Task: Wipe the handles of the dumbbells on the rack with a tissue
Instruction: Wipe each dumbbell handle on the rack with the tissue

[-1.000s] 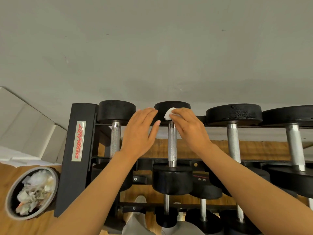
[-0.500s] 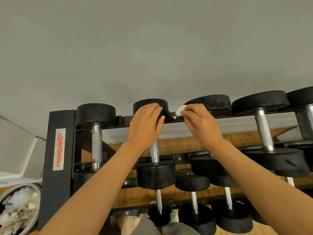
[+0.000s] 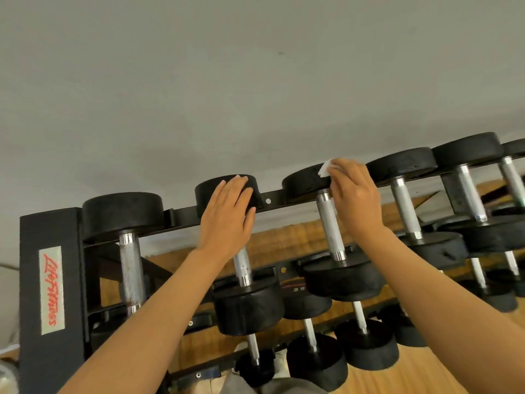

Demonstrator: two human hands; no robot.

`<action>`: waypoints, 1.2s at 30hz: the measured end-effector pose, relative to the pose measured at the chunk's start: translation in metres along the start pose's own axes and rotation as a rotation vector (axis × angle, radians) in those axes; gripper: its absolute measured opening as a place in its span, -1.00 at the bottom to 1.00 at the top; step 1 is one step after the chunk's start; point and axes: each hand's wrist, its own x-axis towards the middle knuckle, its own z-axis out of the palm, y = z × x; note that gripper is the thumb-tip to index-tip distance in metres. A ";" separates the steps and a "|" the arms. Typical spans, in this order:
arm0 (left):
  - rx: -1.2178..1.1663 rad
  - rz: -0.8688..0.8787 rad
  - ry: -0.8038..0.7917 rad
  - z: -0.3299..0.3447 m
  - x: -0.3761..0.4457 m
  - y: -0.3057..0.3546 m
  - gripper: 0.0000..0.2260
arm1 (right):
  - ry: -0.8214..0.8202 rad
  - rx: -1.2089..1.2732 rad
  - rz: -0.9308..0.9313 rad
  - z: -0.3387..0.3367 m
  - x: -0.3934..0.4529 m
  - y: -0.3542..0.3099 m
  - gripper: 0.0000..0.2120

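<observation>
A black rack (image 3: 51, 280) carries a top row of black dumbbells with knurled steel handles. My right hand (image 3: 355, 197) holds a small white tissue (image 3: 325, 167) and rests against the far end of the third dumbbell's handle (image 3: 329, 226), the tissue poking out over that dumbbell's far head. My left hand (image 3: 230, 214) lies flat, fingers together, on the far head of the second dumbbell (image 3: 227, 191) and covers the upper part of its handle (image 3: 243, 268). The first dumbbell's handle (image 3: 129, 268) stands uncovered at the left.
More dumbbells (image 3: 406, 211) continue to the right on the top row, and smaller ones (image 3: 315, 362) sit on the lower tiers. A grey wall (image 3: 255, 81) rises right behind the rack. Wooden floor (image 3: 397, 373) shows below.
My right hand has carried the tissue from the second dumbbell's far head rightward to the third dumbbell's handle. My left hand moved onto the second dumbbell's head. The view swung right and tilted.
</observation>
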 end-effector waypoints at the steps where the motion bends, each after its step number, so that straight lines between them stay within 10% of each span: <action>1: -0.011 0.003 -0.003 0.001 0.000 -0.001 -0.63 | -0.037 0.014 -0.014 0.001 0.000 0.000 -0.80; 16: -0.030 -0.005 0.048 0.018 -0.005 -0.006 -0.59 | -0.632 -0.403 -0.336 0.015 -0.014 -0.026 -0.39; 24: -0.028 -0.035 0.042 0.019 -0.004 -0.004 -0.59 | -0.492 -0.170 -0.015 0.000 -0.013 -0.014 -0.38; 31: 0.080 -0.018 -0.010 0.021 -0.006 -0.006 -0.53 | -0.550 -0.234 -0.265 0.008 -0.014 -0.013 -0.43; 36: 0.115 -0.050 -0.030 0.023 -0.005 -0.002 -0.51 | -0.382 0.133 0.147 -0.011 -0.025 0.007 -0.44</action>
